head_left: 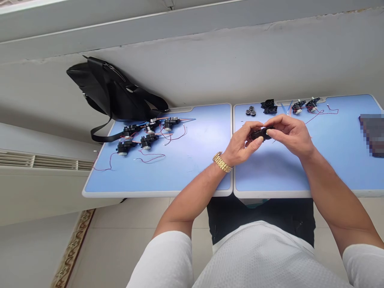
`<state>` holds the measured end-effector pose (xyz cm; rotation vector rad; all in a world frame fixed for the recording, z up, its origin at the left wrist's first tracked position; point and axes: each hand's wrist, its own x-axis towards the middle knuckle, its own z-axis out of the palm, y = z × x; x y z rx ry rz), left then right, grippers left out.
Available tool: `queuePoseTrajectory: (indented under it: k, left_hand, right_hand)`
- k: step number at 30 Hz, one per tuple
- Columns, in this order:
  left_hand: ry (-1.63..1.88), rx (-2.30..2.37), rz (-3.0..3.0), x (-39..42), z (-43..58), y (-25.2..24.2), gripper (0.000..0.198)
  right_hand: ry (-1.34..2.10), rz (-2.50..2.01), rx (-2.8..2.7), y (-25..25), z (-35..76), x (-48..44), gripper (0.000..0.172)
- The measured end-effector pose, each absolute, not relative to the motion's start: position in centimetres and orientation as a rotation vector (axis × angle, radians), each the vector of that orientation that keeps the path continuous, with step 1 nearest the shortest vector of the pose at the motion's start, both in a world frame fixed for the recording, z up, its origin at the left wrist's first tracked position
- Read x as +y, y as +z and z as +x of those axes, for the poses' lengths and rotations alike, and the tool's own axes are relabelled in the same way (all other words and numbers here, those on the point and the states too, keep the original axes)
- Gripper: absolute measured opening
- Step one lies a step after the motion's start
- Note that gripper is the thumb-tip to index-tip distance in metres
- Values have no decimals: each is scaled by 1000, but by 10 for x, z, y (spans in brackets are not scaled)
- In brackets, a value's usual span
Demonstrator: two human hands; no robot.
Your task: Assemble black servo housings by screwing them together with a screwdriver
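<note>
Between both hands is a small black plastic part (259, 135), held above the right-hand blue table. My left hand (243, 142), with a gold watch on its wrist, grips the part's left end between thumb and fingers. On the other end, the thumb and fingers of my right hand (288, 134) press against it. Fingers cover much of the part, so its exact kind does not show. Behind the hands lie several small black round pieces (251, 111), black plastic housings (269, 107) and two small motor units (305, 105) with thin red wires.
Several black motor assemblies (149, 141) with white ends and loose wires lie on the left table (192, 168). A black bag (120, 94) leans against the wall behind them. At the far right is a dark, pixelated object (373, 136). A seam divides the two tables.
</note>
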<state>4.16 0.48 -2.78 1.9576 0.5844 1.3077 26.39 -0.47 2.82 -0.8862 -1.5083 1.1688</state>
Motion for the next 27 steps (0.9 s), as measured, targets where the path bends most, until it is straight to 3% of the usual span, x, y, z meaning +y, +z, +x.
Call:
queuePoseTrajectory:
  k: [3,6,9,14,22,27]
  left_hand:
    - [1291,631,1977,4,47,-32,63]
    - [1358,693,2025,4,52,-33,50]
    - [1388,724,2071,3,53,-31,37]
    - [1341,779,2070,5,46,-26,41]
    - [1301,798,1885,15,39,-19,54]
    - [1410,725,1782,16,42,-16,60]
  right_hand:
    - [1170,-935,-1462,29,261,-6,21]
    - [1088,-1008,-1497,27,260,-7,22]
    - [1066,-1027,-1565,25,263,-5,32]
    - [910,-1030,-1621,21,278,10,52]
    - [587,-1417,-1607,15,300,0,22]
    - [282,-1690,-1796,-6,322,-45,26]
